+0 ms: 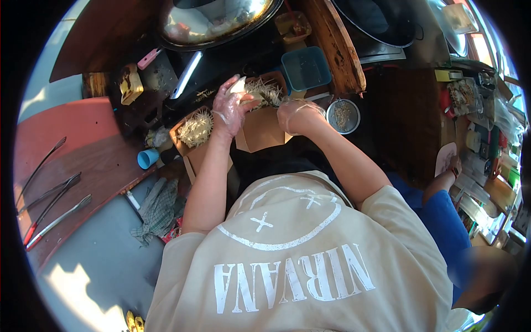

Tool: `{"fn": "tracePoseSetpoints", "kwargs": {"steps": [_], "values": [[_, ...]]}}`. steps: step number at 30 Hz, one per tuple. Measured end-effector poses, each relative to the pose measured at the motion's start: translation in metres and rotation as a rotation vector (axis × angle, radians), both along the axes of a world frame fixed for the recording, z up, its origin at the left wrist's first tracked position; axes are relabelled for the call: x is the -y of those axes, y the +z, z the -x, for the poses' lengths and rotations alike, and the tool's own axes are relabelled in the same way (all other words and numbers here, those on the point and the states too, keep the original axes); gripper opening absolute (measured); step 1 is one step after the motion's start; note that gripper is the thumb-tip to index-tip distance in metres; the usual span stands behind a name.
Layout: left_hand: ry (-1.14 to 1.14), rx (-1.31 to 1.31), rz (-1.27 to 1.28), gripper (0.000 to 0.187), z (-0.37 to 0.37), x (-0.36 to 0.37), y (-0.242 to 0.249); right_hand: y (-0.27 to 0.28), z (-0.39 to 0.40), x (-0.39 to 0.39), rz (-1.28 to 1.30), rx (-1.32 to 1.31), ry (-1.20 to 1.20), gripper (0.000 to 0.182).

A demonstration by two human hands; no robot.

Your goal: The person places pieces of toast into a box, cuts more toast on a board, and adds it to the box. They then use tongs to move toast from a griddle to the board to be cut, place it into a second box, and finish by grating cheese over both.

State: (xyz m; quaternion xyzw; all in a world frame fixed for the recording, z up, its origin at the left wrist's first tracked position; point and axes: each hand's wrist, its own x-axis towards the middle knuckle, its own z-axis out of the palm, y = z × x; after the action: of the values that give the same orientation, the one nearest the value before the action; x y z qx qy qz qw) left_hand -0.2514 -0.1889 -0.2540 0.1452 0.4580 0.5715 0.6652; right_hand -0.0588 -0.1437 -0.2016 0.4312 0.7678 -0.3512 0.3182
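Note:
My left hand point(228, 110), in a clear plastic glove, pinches a small white piece point(238, 86) above an open cardboard box point(263, 130). Shredded pale food point(265, 91) fills the far part of that box. At the box's right edge is my right hand point(297, 116), also gloved, its fingers curled; what they hold is hidden. A second cardboard box point(180, 145) with a heap of similar shredded food point(195, 128) lies to the left of my left hand.
Ahead stand a teal container point(306, 67), a metal bowl of small bits point(343, 116) and a large shiny pan point(215, 22). A knife point(187, 74) lies at the upper left. Tongs point(58, 221) and a blue cup point(147, 159) are left. Another person's blue sleeve point(445, 221) shows right.

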Motion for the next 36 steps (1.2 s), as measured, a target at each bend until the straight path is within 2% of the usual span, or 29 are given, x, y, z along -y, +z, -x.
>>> {"fn": "tracePoseSetpoints", "kwargs": {"steps": [2,4,5,7,10,12,13,15,16,18,19,20,21,22,23,24,25,27,30,32,34,36], "values": [[-0.027,0.075,-0.061,0.042,-0.012,-0.004,0.005,0.001,0.002,0.000,-0.009,0.009,0.008,0.029],[-0.222,0.005,-0.187,0.042,-0.023,-0.010,0.001,0.001,0.003,-0.001,-0.022,0.020,0.018,0.033],[-0.219,0.007,-0.189,0.042,-0.028,-0.014,-0.002,0.001,0.002,0.001,-0.066,-0.001,0.034,0.036],[-0.313,-0.150,-0.129,0.041,-0.036,-0.022,-0.018,-0.002,0.001,0.002,-0.109,-0.018,0.052,0.039],[-0.263,-0.244,-0.123,0.039,-0.031,-0.035,-0.029,0.003,0.000,0.001,-0.107,0.016,0.000,0.037],[-0.194,-0.311,-0.154,0.037,-0.032,-0.034,-0.026,0.015,0.001,-0.003,-0.074,0.059,0.122,0.040],[-0.195,-0.310,-0.156,0.037,-0.035,-0.030,-0.024,0.019,0.000,-0.004,-0.076,0.061,0.121,0.040],[-0.213,0.015,-0.063,0.039,-0.038,-0.024,-0.022,0.024,0.000,-0.005,-0.085,0.000,0.077,0.039],[-0.213,0.011,-0.063,0.039,-0.036,-0.022,-0.026,0.021,0.000,-0.005,-0.085,-0.003,0.077,0.039],[-0.156,-0.532,-0.044,0.038,-0.029,-0.013,-0.038,0.005,-0.002,-0.001,-0.068,-0.055,-0.067,0.028],[-0.123,-0.801,-0.038,0.038,-0.026,-0.013,-0.039,-0.006,-0.004,-0.001,-0.071,-0.056,-0.068,0.028],[-0.053,-0.594,-0.081,0.039,-0.020,-0.008,-0.038,-0.019,-0.008,0.000,-0.208,-0.112,0.430,0.024],[-0.055,-0.593,-0.087,0.039,-0.020,-0.004,-0.033,-0.031,-0.011,0.002,-0.340,-0.161,0.929,0.021],[0.007,-0.420,0.051,0.041,-0.021,0.002,-0.026,-0.042,-0.013,0.005,-0.342,-0.159,0.927,0.021],[0.069,-0.246,0.188,0.044,-0.022,0.009,-0.020,-0.054,-0.014,0.010,-0.328,-0.255,0.619,0.021],[0.045,-0.210,0.168,0.051,-0.027,0.015,-0.013,-0.060,-0.014,0.012,-0.308,-0.345,0.312,0.026],[0.047,-0.212,0.168,0.051,-0.035,0.016,-0.013,-0.058,-0.012,0.012,-0.309,-0.347,0.313,0.026],[-0.120,-0.570,0.236,0.053,-0.050,0.018,-0.018,-0.056,-0.007,0.013,-0.214,-0.338,0.268,0.026],[-0.183,-0.699,0.148,0.050,-0.053,0.018,-0.031,-0.063,-0.007,0.023,-0.362,-0.367,0.221,0.017],[-0.208,-0.768,0.079,0.050,-0.055,0.022,-0.028,-0.069,-0.011,0.021,-0.367,-0.357,0.260,0.018],[-0.292,-1.126,-0.071,0.051,-0.056,0.029,-0.027,-0.072,-0.011,0.021,-0.370,-0.346,0.291,0.019],[-0.283,-1.130,-0.048,0.051,-0.058,0.025,-0.027,-0.072,-0.007,0.029,-0.484,-0.419,0.242,0.019]]}}
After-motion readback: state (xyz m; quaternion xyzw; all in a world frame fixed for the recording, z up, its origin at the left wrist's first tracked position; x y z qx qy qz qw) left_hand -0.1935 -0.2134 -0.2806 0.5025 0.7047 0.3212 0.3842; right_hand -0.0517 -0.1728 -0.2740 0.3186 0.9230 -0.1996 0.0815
